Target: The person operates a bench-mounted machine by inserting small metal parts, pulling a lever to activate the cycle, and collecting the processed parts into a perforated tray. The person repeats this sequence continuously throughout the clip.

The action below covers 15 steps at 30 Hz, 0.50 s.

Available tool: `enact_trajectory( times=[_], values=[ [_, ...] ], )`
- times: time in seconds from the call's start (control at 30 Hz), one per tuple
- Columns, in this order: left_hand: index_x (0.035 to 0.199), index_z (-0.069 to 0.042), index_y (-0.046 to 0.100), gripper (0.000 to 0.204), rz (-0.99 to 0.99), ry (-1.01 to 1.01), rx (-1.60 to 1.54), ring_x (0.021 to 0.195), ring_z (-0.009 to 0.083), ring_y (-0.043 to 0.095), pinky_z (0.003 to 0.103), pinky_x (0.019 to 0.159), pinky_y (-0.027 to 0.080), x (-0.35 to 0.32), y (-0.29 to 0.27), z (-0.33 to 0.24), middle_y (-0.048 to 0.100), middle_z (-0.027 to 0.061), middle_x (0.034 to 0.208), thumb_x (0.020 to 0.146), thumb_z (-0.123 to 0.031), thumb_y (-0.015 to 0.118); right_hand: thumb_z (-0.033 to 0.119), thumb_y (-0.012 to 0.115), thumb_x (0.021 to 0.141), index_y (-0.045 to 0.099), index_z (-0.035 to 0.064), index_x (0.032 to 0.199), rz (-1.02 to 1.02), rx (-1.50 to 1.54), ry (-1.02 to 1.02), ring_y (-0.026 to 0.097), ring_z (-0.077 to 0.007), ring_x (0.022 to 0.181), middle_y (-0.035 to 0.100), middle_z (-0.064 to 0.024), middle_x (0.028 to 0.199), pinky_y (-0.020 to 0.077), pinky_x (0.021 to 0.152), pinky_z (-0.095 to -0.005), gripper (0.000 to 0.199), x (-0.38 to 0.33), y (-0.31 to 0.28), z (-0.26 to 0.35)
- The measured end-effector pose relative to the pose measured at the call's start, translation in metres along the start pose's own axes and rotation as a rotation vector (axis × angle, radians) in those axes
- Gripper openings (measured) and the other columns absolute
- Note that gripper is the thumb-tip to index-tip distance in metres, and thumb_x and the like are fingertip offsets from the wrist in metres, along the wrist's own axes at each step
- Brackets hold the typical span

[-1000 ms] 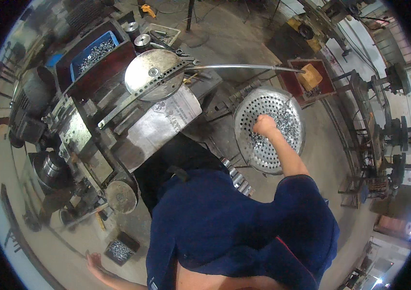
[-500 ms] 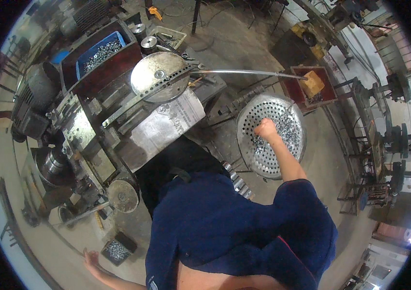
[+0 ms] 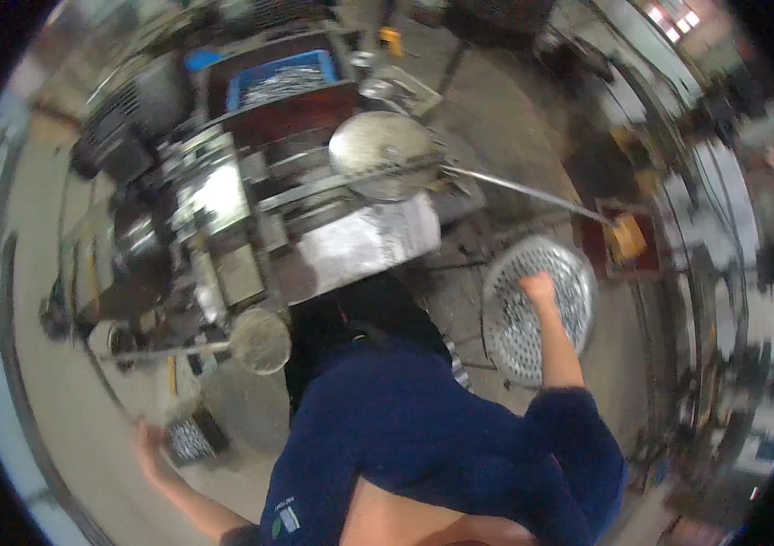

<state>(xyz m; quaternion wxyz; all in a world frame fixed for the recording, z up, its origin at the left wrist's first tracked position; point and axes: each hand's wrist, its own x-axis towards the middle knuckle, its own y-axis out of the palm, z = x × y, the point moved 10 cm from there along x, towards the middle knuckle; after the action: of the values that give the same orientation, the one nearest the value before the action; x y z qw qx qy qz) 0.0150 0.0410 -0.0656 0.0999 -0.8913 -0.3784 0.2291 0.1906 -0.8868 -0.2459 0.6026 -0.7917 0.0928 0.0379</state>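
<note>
My right hand (image 3: pixel 539 288) is closed over a round perforated metal tray (image 3: pixel 516 362). Small shiny metal parts (image 3: pixel 567 300) lie heaped on that tray; whatever the fingers hold, if anything, is hidden. Out to the left, my left hand (image 3: pixel 146 439) is held away from my body, its fingers blurred but seemingly apart, with nothing visible in them. A dark box (image 3: pixel 214 435) of small metal parts is beside it, lower down on the floor.
Before me stands a machine bench with a round metal disc (image 3: pixel 387 150) and a printed sheet (image 3: pixel 369 238). Behind it sits a blue bin (image 3: pixel 235 94) of metal parts. A long rod (image 3: pixel 532 193) reaches right to a yellow block (image 3: pixel 626 238) above a reddish box.
The whole view has turned, and the bench and tray appear shifted right and downward. My right hand remains closed over the tray; my left hand remains outstretched near the dark box.
</note>
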Motion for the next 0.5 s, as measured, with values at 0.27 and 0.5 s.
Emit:
enact_trajectory(
  times=[0.27, 0.5],
  values=[
    [0.096, 0.002, 0.054, 0.03, 0.04, 0.053, -0.143, 0.057, 0.0141, 0.054, 0.027, 0.054, 0.046, 0.023, -0.019, 0.011, 0.054, 0.0046, 0.068, 0.081, -0.023, 0.062, 0.032, 0.066, 0.063, 0.068, 0.0135, 0.067, -0.099, 0.241, 0.068, 0.06, -0.0319, 0.07, 0.063, -0.0127, 0.07, 0.0493, 0.063, -0.0408, 0.019, 0.009, -0.009, -0.008],
    [0.099, 0.003, 0.054, 0.031, 0.053, 0.06, -0.112, 0.059, 0.0132, 0.055, 0.027, 0.056, 0.049, 0.04, -0.019, 0.034, 0.053, 0.0046, 0.07, 0.082, -0.022, 0.061, 0.044, 0.06, 0.069, 0.068, 0.0172, 0.074, 0.106, 0.115, 0.12, 0.06, -0.0291, 0.071, 0.062, -0.0106, 0.071, 0.0487, 0.063, -0.0403, 0.028, 0.041, 0.068, -0.064]
  ],
)
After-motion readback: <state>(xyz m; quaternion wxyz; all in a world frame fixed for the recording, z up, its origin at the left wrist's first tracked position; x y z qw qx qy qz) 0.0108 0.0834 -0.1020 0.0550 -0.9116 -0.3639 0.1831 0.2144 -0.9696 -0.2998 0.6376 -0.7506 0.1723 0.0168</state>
